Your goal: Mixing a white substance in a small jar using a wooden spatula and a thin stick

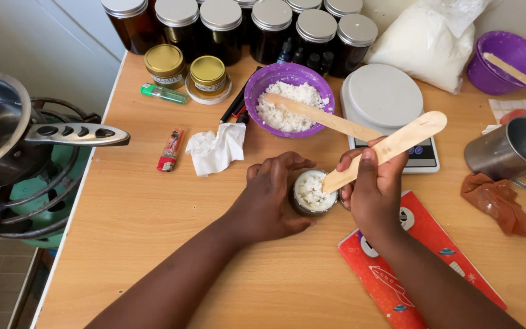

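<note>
One small jar [313, 194] heaped with white flakes, wooden stick [385, 150] dipped in

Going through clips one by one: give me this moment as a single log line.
left hand: steadies small jar | right hand: holds wooden stick, tip in jar | jar: white flakes | nearby: purple bowl of flakes

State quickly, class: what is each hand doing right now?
Left hand: closed around small round jar of white flakes.
Right hand: closed, holding flat pale wooden stick.
</note>
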